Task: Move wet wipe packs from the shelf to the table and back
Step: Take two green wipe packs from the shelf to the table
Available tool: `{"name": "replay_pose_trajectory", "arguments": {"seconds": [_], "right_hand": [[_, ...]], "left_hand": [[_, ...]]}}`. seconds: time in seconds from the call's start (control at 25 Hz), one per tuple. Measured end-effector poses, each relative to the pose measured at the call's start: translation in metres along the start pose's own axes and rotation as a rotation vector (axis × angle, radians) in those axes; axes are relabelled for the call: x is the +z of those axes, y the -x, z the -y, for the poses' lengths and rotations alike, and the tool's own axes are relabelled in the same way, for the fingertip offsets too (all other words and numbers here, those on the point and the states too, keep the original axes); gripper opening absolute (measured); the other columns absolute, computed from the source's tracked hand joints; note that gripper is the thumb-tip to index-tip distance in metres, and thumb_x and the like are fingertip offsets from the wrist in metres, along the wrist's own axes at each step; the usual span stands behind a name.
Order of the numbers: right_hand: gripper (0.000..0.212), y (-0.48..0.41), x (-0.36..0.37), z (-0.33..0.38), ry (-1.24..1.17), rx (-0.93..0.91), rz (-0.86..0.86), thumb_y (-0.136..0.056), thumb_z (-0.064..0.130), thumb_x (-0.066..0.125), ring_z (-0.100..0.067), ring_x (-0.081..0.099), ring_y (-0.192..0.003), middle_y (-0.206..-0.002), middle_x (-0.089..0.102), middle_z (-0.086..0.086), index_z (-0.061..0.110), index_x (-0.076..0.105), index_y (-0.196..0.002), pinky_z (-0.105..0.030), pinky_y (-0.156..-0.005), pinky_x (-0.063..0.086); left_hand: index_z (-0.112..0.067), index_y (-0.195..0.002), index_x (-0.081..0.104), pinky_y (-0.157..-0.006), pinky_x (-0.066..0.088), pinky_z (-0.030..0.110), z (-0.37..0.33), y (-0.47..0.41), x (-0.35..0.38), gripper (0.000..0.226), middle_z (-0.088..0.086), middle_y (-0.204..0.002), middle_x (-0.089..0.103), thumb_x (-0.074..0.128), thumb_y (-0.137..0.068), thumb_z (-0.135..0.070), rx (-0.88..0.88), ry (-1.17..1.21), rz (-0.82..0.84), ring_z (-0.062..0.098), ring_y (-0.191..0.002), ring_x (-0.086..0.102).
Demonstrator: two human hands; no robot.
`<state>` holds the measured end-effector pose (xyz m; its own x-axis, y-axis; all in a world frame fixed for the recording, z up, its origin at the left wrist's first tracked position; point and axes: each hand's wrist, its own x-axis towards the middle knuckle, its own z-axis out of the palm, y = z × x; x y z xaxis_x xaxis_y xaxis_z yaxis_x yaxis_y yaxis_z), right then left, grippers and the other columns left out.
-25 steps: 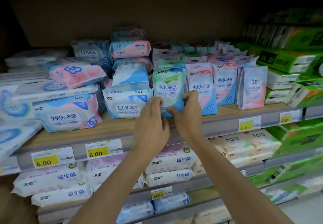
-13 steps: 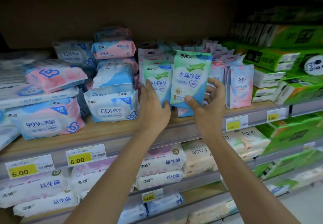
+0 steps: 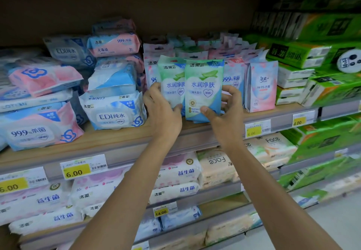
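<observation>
on the shelf (image 3: 121,142), among pink packs (image 3: 261,85), the right hand (image 3: 224,121) grasps the nearer green pack (image 3: 204,85), thumb in front. the left hand (image 3: 164,117) grips the second green pack (image 3: 172,82) just beside it. judged a shelf-end step, pick-up or return unclear; a pick-up next calls for lifting both clear without toppling neighbours.

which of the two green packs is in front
The right green pack, pinched by the right hand: its edge overlaps the left green pack, which the left hand holds.
</observation>
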<state>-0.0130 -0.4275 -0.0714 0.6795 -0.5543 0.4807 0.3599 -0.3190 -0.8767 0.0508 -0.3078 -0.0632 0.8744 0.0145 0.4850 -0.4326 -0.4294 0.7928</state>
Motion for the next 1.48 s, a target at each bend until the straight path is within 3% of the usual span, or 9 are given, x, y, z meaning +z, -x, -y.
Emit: {"name": "replay_pose_trajectory", "arguments": {"seconds": [0.12, 0.32, 0.48, 0.68, 0.8, 1.0, 1.16, 1.32, 1.48], "right_hand": [[0.056, 0.001, 0.001, 0.0, -0.017, 0.008, 0.001, -0.074, 0.001, 0.075, -0.023, 0.059, -0.101, -0.109, 0.061, -0.006, 0.023, 0.043, -0.113, -0.028, -0.075, 0.053], [0.056, 0.007, 0.005, 0.022, -0.181, -0.008, -0.031, -0.071, 0.005, 0.075, -0.023, 0.065, -0.095, -0.111, 0.064, -0.01, 0.019, 0.046, -0.117, -0.044, -0.078, 0.056], [0.063, 0.022, 0.014, 0.05, -0.377, 0.032, 0.105, -0.074, -0.002, 0.073, -0.018, 0.067, -0.096, -0.11, 0.066, -0.008, 0.008, 0.042, -0.128, -0.037, -0.078, 0.057], [0.071, 0.073, 0.034, 0.048, -0.518, 0.196, 0.333, -0.06, 0.013, 0.076, -0.02, 0.066, -0.102, -0.112, 0.066, -0.007, 0.002, 0.049, -0.125, -0.029, -0.077, 0.056], [0.064, 0.103, 0.046, 0.031, -0.512, 0.261, 0.52, -0.061, 0.004, 0.079, -0.017, 0.067, -0.101, -0.11, 0.069, 0.0, 0.009, 0.052, -0.118, -0.027, -0.076, 0.056], [0.054, 0.157, 0.055, -0.002, -0.434, 0.374, 0.93, -0.064, 0.003, 0.069, -0.008, 0.069, -0.093, -0.101, 0.072, 0.014, 0.019, 0.055, -0.114, -0.023, -0.07, 0.056], [0.056, 0.215, 0.066, -0.011, -0.393, 0.461, 1.282, -0.062, -0.001, 0.07, -0.008, 0.068, -0.087, -0.096, 0.071, 0.008, 0.012, 0.055, -0.114, -0.023, -0.068, 0.057], [0.055, 0.303, 0.091, 0.021, -0.356, 0.422, 1.668, -0.07, -0.011, 0.07, -0.004, 0.068, -0.082, -0.102, 0.066, 0.0, 0.018, 0.055, -0.114, -0.023, -0.068, 0.057], [0.056, 0.402, 0.095, 0.085, -0.466, 0.34, 2.06, -0.061, 0.004, 0.073, -0.005, 0.066, -0.08, -0.098, 0.065, 0.001, 0.026, 0.053, -0.108, -0.023, -0.069, 0.057]], "left_hand": [[-0.015, -0.128, 0.028, -0.083, 0.045, 0.034, 0.0, 0.0, -0.004, 0.061, 0.009, -0.126, 0.05, 0.063, -0.08, 0.002, 0.057, 0.077, 0.051, 0.024, -0.11, 0.053], [-0.024, -0.13, 0.028, -0.085, 0.049, 0.032, -0.014, -0.001, -0.045, 0.062, -0.001, -0.124, 0.051, 0.059, -0.084, 0.003, 0.16, 0.209, 0.05, 0.013, -0.102, 0.056], [-0.037, -0.123, 0.032, -0.075, 0.052, 0.021, -0.011, 0.019, -0.103, 0.059, -0.007, -0.104, 0.063, 0.062, -0.086, -0.002, 0.11, 0.361, 0.022, 0.006, -0.094, 0.063], [-0.029, -0.126, 0.036, -0.077, 0.056, 0.031, 0.031, 0.079, -0.165, 0.052, 0.012, -0.117, 0.062, 0.059, -0.086, -0.003, 0.015, 0.479, -0.017, 0.023, -0.103, 0.064], [-0.026, -0.13, 0.037, -0.077, 0.057, 0.04, 0.06, 0.138, -0.182, 0.054, 0.011, -0.109, 0.068, 0.061, -0.086, -0.004, -0.161, 0.493, -0.111, 0.026, -0.099, 0.066], [-0.02, -0.127, 0.042, -0.078, 0.057, 0.038, 0.071, 0.243, -0.191, 0.053, 0.011, -0.117, 0.066, 0.067, -0.083, -0.004, -0.382, 0.455, -0.402, 0.023, -0.104, 0.066], [-0.032, -0.115, 0.045, -0.062, 0.054, 0.023, 0.053, 0.336, -0.204, 0.049, 0.0, -0.095, 0.074, 0.057, -0.082, 0.003, -0.599, 0.42, -0.772, 0.012, -0.081, 0.071], [-0.039, -0.115, 0.047, -0.064, 0.059, 0.032, 0.014, 0.434, -0.222, 0.056, 0.001, -0.091, 0.074, 0.068, -0.076, -0.003, -0.72, 0.313, -1.161, 0.017, -0.08, 0.071], [-0.04, -0.114, 0.047, -0.067, 0.059, 0.034, -0.034, 0.521, -0.23, 0.051, 0.001, -0.093, 0.073, 0.064, -0.073, -0.014, -0.698, 0.172, -1.534, 0.018, -0.082, 0.071]]}}
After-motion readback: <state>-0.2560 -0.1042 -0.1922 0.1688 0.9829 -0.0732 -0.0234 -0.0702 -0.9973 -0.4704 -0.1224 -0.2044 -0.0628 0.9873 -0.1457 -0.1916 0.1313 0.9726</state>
